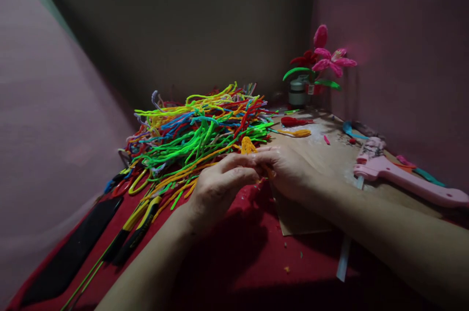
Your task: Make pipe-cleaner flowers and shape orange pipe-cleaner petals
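Observation:
Both of my hands meet in front of the heap of pipe cleaners. My left hand (pixel 227 179) is closed, its thumb and forefinger pinching the orange pipe cleaner piece (pixel 248 145), whose looped top stands up above the fingers. From the right, my right hand (pixel 287 169) grips the same piece at its lower part, and a bit of orange shows under its fingers. The fingertips of the two hands touch and hide part of the piece. Just behind lies a large heap of coloured pipe cleaners (pixel 198 140) in green, yellow, red, blue and orange.
Yellow-black pliers (pixel 141 225) and a black flat object (pixel 73 252) lie at left. At right, a pink glue gun (pixel 406 179) with a glue stick rests on a brown board (pixel 304 220). Pipe cleaner flowers (pixel 331 61) stand behind, near a small jar (pixel 297 93).

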Demonstrator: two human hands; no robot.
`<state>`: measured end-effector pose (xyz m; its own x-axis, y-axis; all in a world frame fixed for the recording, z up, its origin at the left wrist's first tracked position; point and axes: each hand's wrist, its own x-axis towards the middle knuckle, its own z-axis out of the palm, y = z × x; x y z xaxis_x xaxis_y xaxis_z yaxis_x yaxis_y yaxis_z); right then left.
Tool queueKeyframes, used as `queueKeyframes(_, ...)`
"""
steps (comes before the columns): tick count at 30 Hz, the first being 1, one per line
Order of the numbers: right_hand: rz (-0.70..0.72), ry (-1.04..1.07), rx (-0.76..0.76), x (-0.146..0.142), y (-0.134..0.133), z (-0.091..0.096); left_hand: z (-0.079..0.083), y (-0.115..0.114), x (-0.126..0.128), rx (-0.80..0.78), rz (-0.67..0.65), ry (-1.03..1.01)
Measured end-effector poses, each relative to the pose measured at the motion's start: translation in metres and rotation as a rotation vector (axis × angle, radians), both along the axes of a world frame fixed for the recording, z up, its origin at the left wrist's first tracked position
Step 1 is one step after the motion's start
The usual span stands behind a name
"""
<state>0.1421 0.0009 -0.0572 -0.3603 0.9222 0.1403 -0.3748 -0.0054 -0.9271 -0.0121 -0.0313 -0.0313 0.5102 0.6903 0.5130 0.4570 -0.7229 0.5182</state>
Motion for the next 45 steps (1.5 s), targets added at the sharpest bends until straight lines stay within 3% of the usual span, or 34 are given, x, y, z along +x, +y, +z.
queueKeyframes(4,-0.031,-0.086,0.047,0.0,0.0,0.001,0.004,-0.002,-0.001,0.01,0.004,-0.005)
queueKeyframes(9,-0.093,-0.179,0.04,0.0,-0.004,0.009,0.01,-0.008,0.003,0.006,0.224,-0.114)
queueKeyframes(24,-0.12,-0.36,0.145,0.001,-0.006,0.006,0.003,-0.003,0.002,0.239,0.282,0.276)
queueKeyframes(30,-0.171,-0.554,0.315,-0.001,-0.007,0.003,0.0,-0.004,0.005,0.225,0.349,0.414)
queueKeyframes(35,-0.191,-0.597,0.35,-0.004,-0.009,0.002,-0.004,-0.005,0.008,0.167,0.366,0.466)
queueKeyframes(42,-0.154,-0.562,0.239,-0.002,-0.009,0.004,-0.008,-0.006,0.01,0.216,0.34,0.285)
queueKeyframes(45,-0.153,-0.47,0.159,0.0,-0.008,0.007,0.0,-0.003,0.005,0.039,0.342,0.043)
